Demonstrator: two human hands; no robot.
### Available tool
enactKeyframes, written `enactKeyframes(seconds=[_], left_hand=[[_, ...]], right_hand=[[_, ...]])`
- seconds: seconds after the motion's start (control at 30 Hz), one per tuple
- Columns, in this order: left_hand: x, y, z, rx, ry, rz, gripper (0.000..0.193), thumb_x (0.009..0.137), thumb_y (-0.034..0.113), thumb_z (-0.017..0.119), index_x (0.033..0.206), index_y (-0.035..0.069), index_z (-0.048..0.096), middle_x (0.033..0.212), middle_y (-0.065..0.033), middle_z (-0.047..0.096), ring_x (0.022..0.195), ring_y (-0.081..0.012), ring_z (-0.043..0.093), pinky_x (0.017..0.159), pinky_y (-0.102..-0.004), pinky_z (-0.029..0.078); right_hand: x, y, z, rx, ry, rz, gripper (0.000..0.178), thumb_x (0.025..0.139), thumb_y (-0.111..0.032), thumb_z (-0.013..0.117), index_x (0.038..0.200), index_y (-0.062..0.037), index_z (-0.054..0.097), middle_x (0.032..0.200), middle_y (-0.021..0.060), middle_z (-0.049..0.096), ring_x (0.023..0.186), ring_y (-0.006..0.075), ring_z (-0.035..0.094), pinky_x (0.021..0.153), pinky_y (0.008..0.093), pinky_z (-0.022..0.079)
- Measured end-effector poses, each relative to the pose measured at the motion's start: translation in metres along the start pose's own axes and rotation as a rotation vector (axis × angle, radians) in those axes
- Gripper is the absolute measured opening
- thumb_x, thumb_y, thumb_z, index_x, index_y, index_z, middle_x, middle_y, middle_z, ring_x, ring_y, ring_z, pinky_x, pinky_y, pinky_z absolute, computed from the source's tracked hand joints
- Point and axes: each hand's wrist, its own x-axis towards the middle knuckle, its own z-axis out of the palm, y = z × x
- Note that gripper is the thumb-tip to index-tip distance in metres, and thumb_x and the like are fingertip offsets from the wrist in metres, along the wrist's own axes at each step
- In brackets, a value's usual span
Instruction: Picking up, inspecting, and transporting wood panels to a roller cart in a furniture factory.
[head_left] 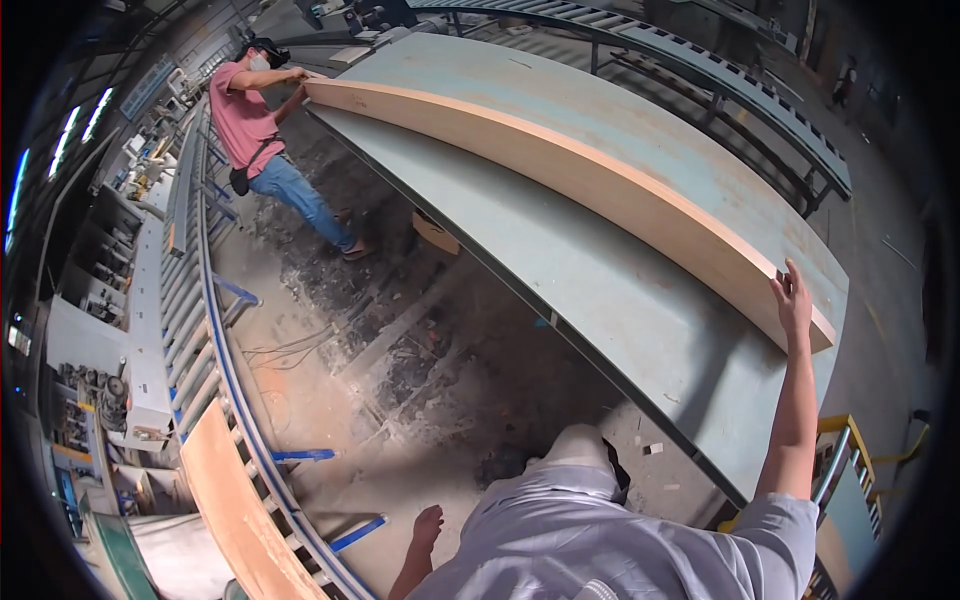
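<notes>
A long, light wooden board (pixel 560 150) stands on its narrow edge across a pale green tabletop (pixel 480 200). My right hand (pixel 793 295) grips the top edge of this board close to its near right end, with the arm stretched forward. At the far left end, another person (pixel 247 120) in a pink shirt and jeans has both hands on the board. My left hand (pixel 428 525) hangs low at my side, away from the table. Its fingers are curled in and nothing shows in them.
A roller conveyor (pixel 215 330) on blue legs runs along the left, with a wooden panel (pixel 235 500) lying on it. Another roller conveyor (pixel 700 95) stands behind the table. A cardboard piece (pixel 436 233) lies on the floor beneath the table edge. Yellow-framed equipment (pixel 850 440) stands at right.
</notes>
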Motion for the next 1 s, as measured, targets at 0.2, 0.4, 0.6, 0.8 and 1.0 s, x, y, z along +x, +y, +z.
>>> enactKeyframes(seconds=[0.2, 0.4, 0.6, 0.8, 1.0], left_hand=[[0.015, -0.010, -0.040, -0.110, 0.018, -0.072, 0.038, 0.087, 0.031, 0.055, 0.117, 0.008, 0.056, 0.095, -0.0029, 0.061, 0.078, -0.0146, 0.060, 0.058, -0.0280, 0.045], [0.034, 0.006, -0.047, -0.211, 0.046, -0.133, 0.039, 0.085, 0.031, 0.055, 0.118, 0.010, 0.054, 0.097, -0.0032, 0.060, 0.080, -0.0172, 0.059, 0.063, -0.0327, 0.044], [0.064, 0.041, -0.052, -0.289, 0.059, -0.119, 0.039, 0.085, 0.031, 0.053, 0.118, 0.011, 0.054, 0.101, -0.0037, 0.059, 0.085, -0.0193, 0.058, 0.065, -0.0339, 0.044], [0.097, 0.076, -0.060, -0.334, 0.084, -0.083, 0.037, 0.086, 0.030, 0.053, 0.118, 0.010, 0.053, 0.102, -0.0052, 0.059, 0.087, -0.0215, 0.058, 0.064, -0.0357, 0.044], [0.124, 0.131, -0.084, -0.365, -0.033, 0.061, 0.038, 0.086, 0.031, 0.055, 0.118, 0.011, 0.052, 0.105, -0.0057, 0.058, 0.088, -0.0222, 0.058, 0.066, -0.0370, 0.045]], right_hand=[[0.009, 0.009, 0.016, -0.056, -0.103, 0.091, 0.055, 0.081, -0.024, 0.065, 0.129, -0.0056, 0.046, 0.090, 0.0127, 0.060, 0.080, 0.0200, 0.057, 0.076, 0.0307, 0.045], [0.038, -0.076, 0.073, 0.219, -0.072, 0.073, 0.057, 0.079, -0.020, 0.070, 0.129, -0.0054, 0.048, 0.099, 0.0080, 0.061, 0.080, 0.0148, 0.054, 0.077, 0.0285, 0.045], [0.091, -0.235, 0.157, 0.136, -0.101, -0.192, 0.055, 0.071, -0.017, 0.073, 0.122, -0.0092, 0.055, 0.093, 0.0069, 0.062, 0.072, 0.0193, 0.056, 0.069, 0.0309, 0.046], [0.139, -0.359, 0.250, 0.143, -0.040, -0.289, 0.046, 0.074, -0.025, 0.071, 0.115, -0.0106, 0.059, 0.083, 0.0038, 0.065, 0.073, 0.0209, 0.061, 0.067, 0.0331, 0.049], [0.164, -0.468, 0.315, 0.053, -0.055, -0.479, 0.044, 0.075, -0.028, 0.070, 0.112, -0.0082, 0.058, 0.087, 0.0070, 0.065, 0.072, 0.0242, 0.063, 0.064, 0.0332, 0.051]])
